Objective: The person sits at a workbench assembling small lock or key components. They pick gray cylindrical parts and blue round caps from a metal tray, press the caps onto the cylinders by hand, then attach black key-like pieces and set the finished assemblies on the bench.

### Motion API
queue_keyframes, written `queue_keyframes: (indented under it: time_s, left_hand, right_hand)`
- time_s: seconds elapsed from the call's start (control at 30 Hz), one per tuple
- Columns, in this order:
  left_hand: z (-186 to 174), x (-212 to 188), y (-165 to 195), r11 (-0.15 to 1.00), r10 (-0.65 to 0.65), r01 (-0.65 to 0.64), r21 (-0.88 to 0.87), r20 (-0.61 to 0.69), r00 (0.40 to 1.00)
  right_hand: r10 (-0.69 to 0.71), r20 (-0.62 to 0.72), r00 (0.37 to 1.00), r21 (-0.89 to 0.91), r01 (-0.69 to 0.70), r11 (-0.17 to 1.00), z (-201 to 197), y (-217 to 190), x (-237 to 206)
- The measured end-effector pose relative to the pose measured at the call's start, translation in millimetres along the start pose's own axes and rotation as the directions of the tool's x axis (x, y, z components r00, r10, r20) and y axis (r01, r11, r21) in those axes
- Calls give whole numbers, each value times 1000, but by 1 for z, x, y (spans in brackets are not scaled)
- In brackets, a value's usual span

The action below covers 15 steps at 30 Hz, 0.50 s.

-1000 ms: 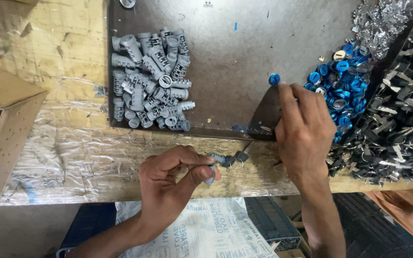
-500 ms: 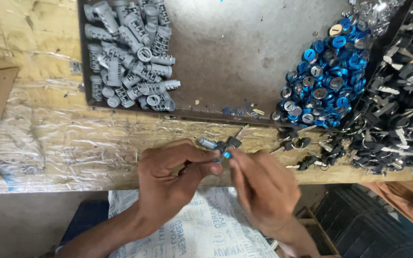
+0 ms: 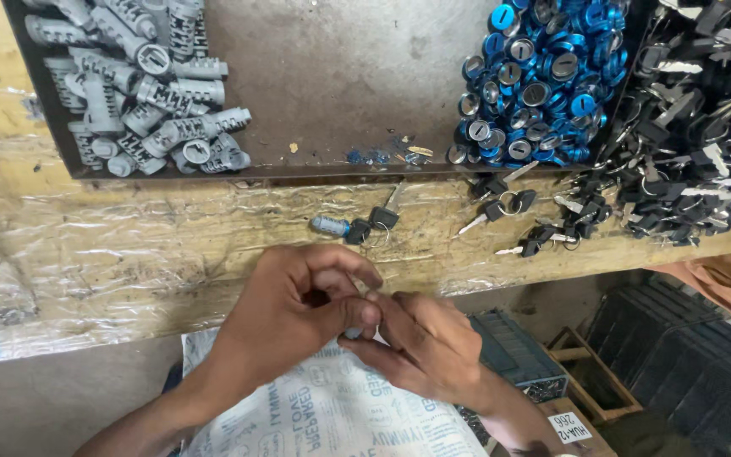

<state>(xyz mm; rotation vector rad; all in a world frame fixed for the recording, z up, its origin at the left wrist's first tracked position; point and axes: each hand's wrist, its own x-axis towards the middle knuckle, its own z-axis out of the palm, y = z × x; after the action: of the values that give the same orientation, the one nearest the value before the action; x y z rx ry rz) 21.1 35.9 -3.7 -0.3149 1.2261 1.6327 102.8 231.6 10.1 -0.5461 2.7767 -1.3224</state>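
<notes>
My left hand (image 3: 285, 326) and my right hand (image 3: 420, 347) meet at the bench's front edge, fingertips pinched together. Only a sliver of a small pale part (image 3: 353, 333) shows between them; the rest is hidden by the fingers. Just beyond my hands, a grey lock cylinder (image 3: 330, 225) with black-headed keys (image 3: 381, 217) on a ring lies on the plastic-covered bench (image 3: 129, 254). Neither hand touches it.
A dark tray (image 3: 340, 93) holds a pile of grey lock cylinders (image 3: 145, 93) at the left and blue caps (image 3: 535, 76) at the right. A heap of black keys (image 3: 695, 118) covers the right end. A printed sack (image 3: 332, 415) lies below, with crates (image 3: 678, 355) to its right.
The lock cylinder with its keys has left my hands and now lies on the bench. Both hands have drawn back to the bench's front edge and closed together.
</notes>
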Motion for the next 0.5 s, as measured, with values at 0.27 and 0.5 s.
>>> queue_keyframes:
  time_s: [0.27,0.5]
  left_hand:
    - [28,-6,-2,844,513,-534,-48,-219,830]
    - [-11,-14,-18,780,625,-581,232,-266,734]
  right_hand:
    - [-210,-97,973,-215,186,959,6,6,37]
    - [-111,171,979,-417,174,892,-28,5,80]
